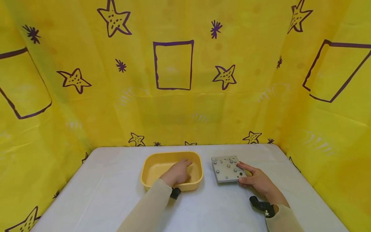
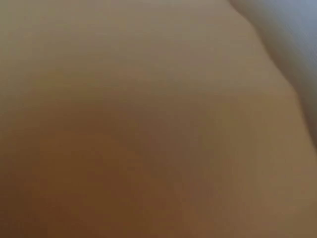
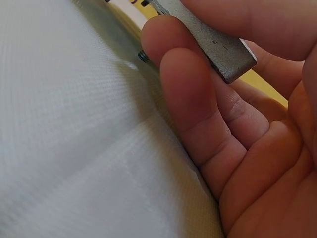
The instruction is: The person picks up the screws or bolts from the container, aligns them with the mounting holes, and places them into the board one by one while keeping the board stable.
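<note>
My left hand (image 1: 179, 171) reaches into the yellow tray (image 1: 147, 161), with one or two fingers stretched toward its right side. Whether anything sits between those fingers and the thumb cannot be made out; the left wrist view is only a blur. A square grey metal plate (image 1: 224, 175) lies to the right of the tray, tilted a little, with several screws (image 1: 228, 166) and dark holes on its face. By its right edge my right hand (image 1: 259, 182) grips it. In the right wrist view, thumb and fingers pinch the plate (image 3: 230, 59), and a threaded screw end (image 3: 143, 56) sticks out below it.
A white cloth (image 1: 95, 193) covers the table. Yellow sheeting (image 1: 174, 112) with purple stars stands behind it and on both sides. Each wrist wears a black strap with a camera mount (image 1: 262, 206).
</note>
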The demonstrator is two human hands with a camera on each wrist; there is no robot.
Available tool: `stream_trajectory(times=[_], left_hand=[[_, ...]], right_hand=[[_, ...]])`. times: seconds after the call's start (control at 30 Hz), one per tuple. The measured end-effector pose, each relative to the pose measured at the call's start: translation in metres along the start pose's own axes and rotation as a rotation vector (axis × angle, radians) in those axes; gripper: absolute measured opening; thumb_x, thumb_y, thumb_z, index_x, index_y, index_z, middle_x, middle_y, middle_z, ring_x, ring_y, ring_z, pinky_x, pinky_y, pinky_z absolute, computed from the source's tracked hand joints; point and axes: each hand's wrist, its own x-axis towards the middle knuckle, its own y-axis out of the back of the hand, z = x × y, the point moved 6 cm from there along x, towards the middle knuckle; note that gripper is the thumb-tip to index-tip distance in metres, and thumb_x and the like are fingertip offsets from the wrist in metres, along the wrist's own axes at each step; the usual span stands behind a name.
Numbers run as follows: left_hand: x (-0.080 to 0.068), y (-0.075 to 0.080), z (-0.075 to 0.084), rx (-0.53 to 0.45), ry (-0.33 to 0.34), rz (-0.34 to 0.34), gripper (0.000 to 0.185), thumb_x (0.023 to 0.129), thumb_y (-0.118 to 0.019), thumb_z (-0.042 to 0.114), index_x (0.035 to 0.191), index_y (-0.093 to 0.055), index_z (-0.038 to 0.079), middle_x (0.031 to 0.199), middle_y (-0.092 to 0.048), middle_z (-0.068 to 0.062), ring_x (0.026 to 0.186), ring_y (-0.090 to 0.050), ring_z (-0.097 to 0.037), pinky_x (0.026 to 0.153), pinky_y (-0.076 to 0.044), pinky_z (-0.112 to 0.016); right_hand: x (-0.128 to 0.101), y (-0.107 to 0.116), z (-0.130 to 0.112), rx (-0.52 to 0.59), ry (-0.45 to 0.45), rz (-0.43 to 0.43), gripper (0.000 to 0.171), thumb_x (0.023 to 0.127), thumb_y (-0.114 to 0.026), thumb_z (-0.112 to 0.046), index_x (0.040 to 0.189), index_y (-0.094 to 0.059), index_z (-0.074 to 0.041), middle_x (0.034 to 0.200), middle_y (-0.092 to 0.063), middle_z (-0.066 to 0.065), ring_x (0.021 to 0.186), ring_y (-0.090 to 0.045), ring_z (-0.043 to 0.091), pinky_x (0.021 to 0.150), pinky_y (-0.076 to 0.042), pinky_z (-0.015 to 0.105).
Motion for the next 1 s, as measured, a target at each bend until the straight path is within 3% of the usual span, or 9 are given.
stream_trajectory(times=[0.17,0.3,0.4,0.7,1.0], left_hand=[[0.003,-0.003,-0.010,0.054,-0.006,0.080,0.041,0.089,-0.063,-0.001,0.130,-0.062,-0.001,0.126,-0.063,-0.015,0.115,-0.059,-0.030,0.102,-0.043,-0.044],[0.002,0.000,-0.013,0.091,-0.022,0.170,0.030,0.093,-0.056,-0.005,0.117,-0.071,0.002,0.113,-0.069,-0.011,0.105,-0.063,-0.028,0.095,-0.048,-0.042],[0.004,0.002,-0.011,0.130,-0.059,0.208,0.027,0.092,-0.058,-0.004,0.113,-0.073,0.003,0.108,-0.070,-0.009,0.103,-0.064,-0.028,0.093,-0.049,-0.041],[0.012,-0.002,-0.006,0.167,-0.094,0.153,0.024,0.092,-0.061,-0.004,0.107,-0.077,0.006,0.106,-0.071,-0.006,0.100,-0.064,-0.023,0.092,-0.050,-0.038],[0.007,-0.005,-0.009,0.112,-0.044,0.100,0.041,0.089,-0.052,-0.013,0.114,-0.075,0.010,0.113,-0.069,-0.005,0.109,-0.061,-0.022,0.098,-0.047,-0.038]], right_hand=[[0.001,0.000,0.002,0.008,0.009,0.001,0.078,0.079,-0.085,-0.019,0.148,-0.049,-0.011,0.162,-0.025,0.006,0.131,-0.031,0.032,0.080,-0.050,0.026],[0.001,0.000,0.002,0.005,0.013,0.002,0.079,0.079,-0.085,-0.018,0.148,-0.049,-0.011,0.162,-0.025,0.007,0.132,-0.030,0.032,0.081,-0.048,0.025],[0.001,0.000,0.002,0.019,0.015,0.000,0.079,0.079,-0.085,-0.017,0.148,-0.049,-0.010,0.162,-0.025,0.008,0.131,-0.031,0.033,0.077,-0.051,0.028],[0.001,0.001,0.002,0.061,0.004,-0.007,0.079,0.079,-0.084,-0.015,0.149,-0.047,-0.010,0.163,-0.023,0.005,0.120,-0.044,0.031,0.072,-0.054,0.031],[0.002,0.000,0.003,0.045,-0.002,-0.014,0.078,0.081,-0.083,-0.015,0.149,-0.047,-0.011,0.163,-0.023,0.006,0.127,-0.036,0.032,0.074,-0.053,0.030]])
